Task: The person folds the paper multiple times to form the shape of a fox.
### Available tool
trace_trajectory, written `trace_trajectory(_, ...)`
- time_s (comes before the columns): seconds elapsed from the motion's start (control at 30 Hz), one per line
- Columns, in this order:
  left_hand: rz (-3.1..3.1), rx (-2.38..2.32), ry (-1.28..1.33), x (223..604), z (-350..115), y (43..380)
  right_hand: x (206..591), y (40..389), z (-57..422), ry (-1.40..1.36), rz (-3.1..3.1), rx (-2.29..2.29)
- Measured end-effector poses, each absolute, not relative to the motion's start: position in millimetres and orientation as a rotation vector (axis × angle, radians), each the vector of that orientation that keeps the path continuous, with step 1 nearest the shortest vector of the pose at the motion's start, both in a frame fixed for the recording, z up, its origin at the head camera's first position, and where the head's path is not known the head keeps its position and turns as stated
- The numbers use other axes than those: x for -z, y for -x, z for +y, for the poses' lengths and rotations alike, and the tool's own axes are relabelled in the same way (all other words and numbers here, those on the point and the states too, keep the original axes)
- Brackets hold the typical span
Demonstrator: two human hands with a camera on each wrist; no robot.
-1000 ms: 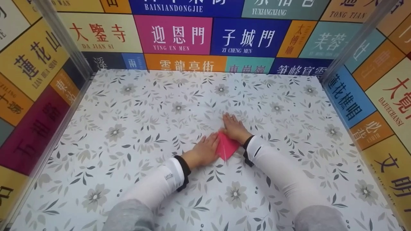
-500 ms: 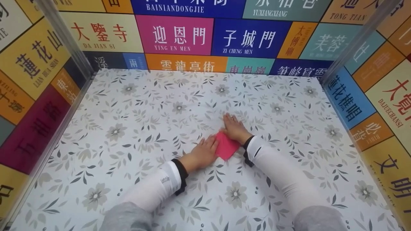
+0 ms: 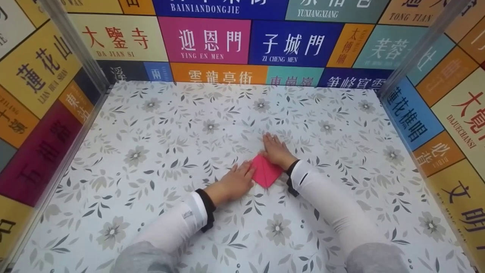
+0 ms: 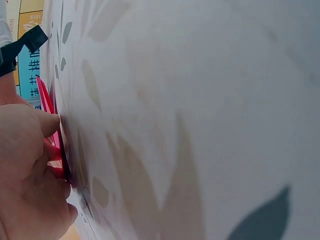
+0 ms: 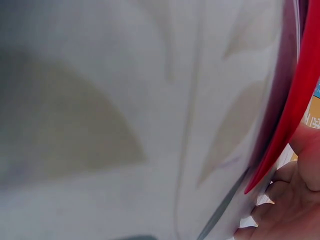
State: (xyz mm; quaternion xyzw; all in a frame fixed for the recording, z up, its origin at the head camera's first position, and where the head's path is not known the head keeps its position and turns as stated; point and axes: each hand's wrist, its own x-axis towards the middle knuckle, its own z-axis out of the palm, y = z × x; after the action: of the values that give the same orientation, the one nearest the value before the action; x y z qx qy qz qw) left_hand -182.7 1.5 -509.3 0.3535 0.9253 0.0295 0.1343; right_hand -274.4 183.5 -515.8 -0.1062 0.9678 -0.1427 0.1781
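Note:
A small pink-red piece of folded paper [image 3: 266, 172] lies on the patterned surface, its tip toward me and a crease line running down its middle. My left hand [image 3: 234, 184] rests at its left edge, fingers extended and touching it. Across the paper's upper right edge lies my right hand [image 3: 278, 152], fingers stretched forward, hiding part of it. The left wrist view has the paper edge [image 4: 46, 97] close to my thumb and fingers. In the right wrist view, the paper [image 5: 295, 100] stands slightly raised off the surface, beside my right hand's fingers.
A white tabletop covering [image 3: 182, 132] with grey leaves and flowers spreads around both hands. Colourful panels [image 3: 206, 41] with printed lettering stand along the back and both sides. Clear corner strips [image 3: 85, 57] edge the panels.
My left hand has slid a little to the left and toward me, uncovering more of the paper's left side. A dark crease line now shows on the paper. My right hand stays in place.

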Motion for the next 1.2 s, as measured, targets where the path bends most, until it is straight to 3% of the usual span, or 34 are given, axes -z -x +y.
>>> trace_trajectory(1.2,2.69,-0.054,-1.096,512.1,-16.5,166.0,517.3,274.8,185.0,0.291,2.743,0.399)
